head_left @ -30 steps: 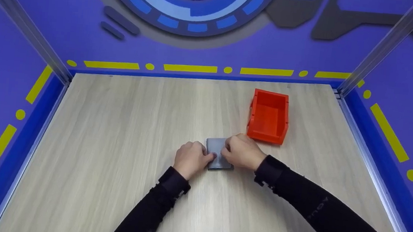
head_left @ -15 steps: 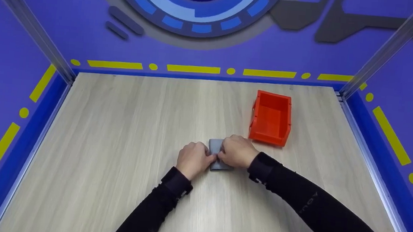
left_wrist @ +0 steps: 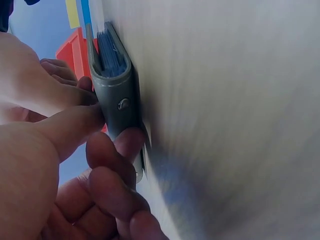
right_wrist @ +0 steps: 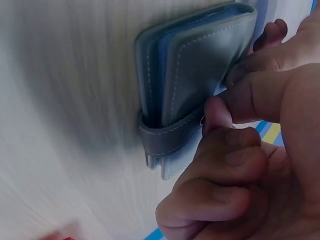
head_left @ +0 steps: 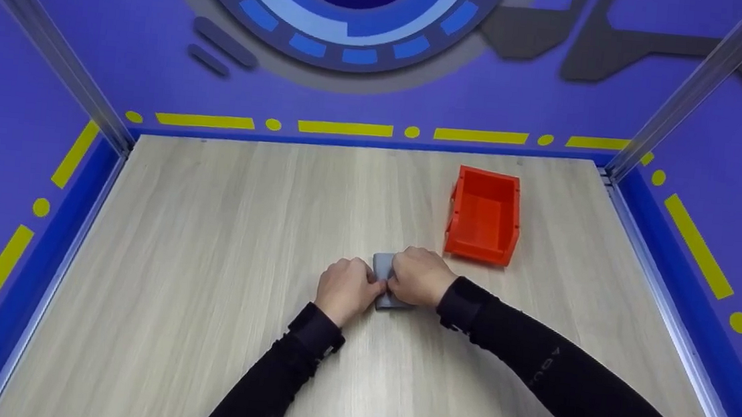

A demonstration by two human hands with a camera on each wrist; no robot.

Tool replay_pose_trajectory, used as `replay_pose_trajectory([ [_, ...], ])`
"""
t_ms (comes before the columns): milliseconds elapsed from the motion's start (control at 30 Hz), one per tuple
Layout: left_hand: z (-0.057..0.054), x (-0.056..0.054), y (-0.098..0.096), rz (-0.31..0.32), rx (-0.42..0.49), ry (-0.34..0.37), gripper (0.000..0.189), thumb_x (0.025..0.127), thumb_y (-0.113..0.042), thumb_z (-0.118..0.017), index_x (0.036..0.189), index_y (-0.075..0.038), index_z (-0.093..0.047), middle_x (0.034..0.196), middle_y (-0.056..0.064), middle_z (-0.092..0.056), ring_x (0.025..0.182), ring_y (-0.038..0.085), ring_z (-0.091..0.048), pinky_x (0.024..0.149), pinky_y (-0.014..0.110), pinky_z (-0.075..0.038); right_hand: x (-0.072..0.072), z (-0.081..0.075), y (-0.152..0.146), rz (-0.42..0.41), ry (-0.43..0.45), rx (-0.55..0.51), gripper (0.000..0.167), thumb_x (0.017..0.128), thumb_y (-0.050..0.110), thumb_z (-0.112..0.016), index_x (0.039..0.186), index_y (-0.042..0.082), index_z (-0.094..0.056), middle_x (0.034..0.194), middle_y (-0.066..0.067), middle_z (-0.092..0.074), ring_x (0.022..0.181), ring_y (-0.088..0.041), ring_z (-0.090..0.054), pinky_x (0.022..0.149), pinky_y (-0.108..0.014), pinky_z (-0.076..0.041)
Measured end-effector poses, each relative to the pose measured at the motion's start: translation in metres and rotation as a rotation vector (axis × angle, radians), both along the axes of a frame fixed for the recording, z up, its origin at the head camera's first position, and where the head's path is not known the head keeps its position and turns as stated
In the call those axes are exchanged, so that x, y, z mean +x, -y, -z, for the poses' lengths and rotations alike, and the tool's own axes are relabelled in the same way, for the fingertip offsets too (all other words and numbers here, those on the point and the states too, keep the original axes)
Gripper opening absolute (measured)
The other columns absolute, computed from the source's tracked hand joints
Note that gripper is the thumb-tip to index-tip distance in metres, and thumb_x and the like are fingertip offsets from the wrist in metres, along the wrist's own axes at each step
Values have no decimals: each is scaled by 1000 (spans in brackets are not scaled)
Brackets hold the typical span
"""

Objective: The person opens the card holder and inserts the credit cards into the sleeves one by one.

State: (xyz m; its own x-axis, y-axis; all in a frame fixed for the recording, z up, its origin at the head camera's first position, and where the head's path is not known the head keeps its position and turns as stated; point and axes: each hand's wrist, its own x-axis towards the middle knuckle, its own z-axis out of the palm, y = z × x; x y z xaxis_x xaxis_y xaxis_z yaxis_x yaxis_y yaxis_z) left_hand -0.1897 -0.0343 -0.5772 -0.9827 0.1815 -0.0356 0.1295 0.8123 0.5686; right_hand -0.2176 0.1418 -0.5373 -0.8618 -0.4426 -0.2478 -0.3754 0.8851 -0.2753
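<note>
A grey card holder (head_left: 382,263) with stitched edges lies on the table between my hands. In the left wrist view, plastic card sleeves (left_wrist: 110,55) stick up inside its cover, and a metal snap (left_wrist: 123,104) sits on the spine. My left hand (head_left: 345,290) grips the spine side between thumb and curled fingers. From the right, my right hand (head_left: 422,277) reaches over the cover. Its thumb and finger pinch the end of the closing strap (right_wrist: 170,137), which wraps round the open edge onto the front. The right hand's fingers partly hide the strap's tip.
A red plastic bin (head_left: 474,252) stands behind and to the right of my right hand. The wood-grain table (head_left: 206,254) is bounded by blue-purple panels (head_left: 353,106) at the back and both sides, with metal posts in the corners.
My right hand has moved left across the card holder, bringing the strap end toward the left thumb. My left hand has stayed at the spine. The head view has shifted slightly.
</note>
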Motion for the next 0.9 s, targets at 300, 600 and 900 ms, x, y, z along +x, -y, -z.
replay_pose_trajectory([
  [300, -1, 2, -2, 11, -12, -35, 58, 94, -38, -83, 54, -25, -44, 57, -12, -38, 54, 11, -37, 52, 31, -29, 3, 6, -8, 21, -44, -55, 32, 93, 12, -69, 65, 13, -54, 71, -5, -55, 66, -23, -48, 65, -43, -49],
  [600, -8, 2, 2, -14, -42, -139, 55, 101, -39, -78, 56, -23, -49, 59, -10, -44, 55, 11, -42, 53, 31, -31, 8, 6, -24, 121, -94, -253, 26, 107, 20, -69, 85, 9, -79, 71, 3, -59, 67, -14, -53, 65, -31, -46],
  [900, -21, 3, 2, -29, -71, -414, 28, 104, -41, -75, 99, -14, -81, 93, 3, -78, 85, 25, -72, 78, 42, -55, 17, 11, -40, 169, -518, -305, 20, 109, 26, -69, 111, 9, -79, 112, -11, -73, 107, -32, -67, 100, -48, -54],
])
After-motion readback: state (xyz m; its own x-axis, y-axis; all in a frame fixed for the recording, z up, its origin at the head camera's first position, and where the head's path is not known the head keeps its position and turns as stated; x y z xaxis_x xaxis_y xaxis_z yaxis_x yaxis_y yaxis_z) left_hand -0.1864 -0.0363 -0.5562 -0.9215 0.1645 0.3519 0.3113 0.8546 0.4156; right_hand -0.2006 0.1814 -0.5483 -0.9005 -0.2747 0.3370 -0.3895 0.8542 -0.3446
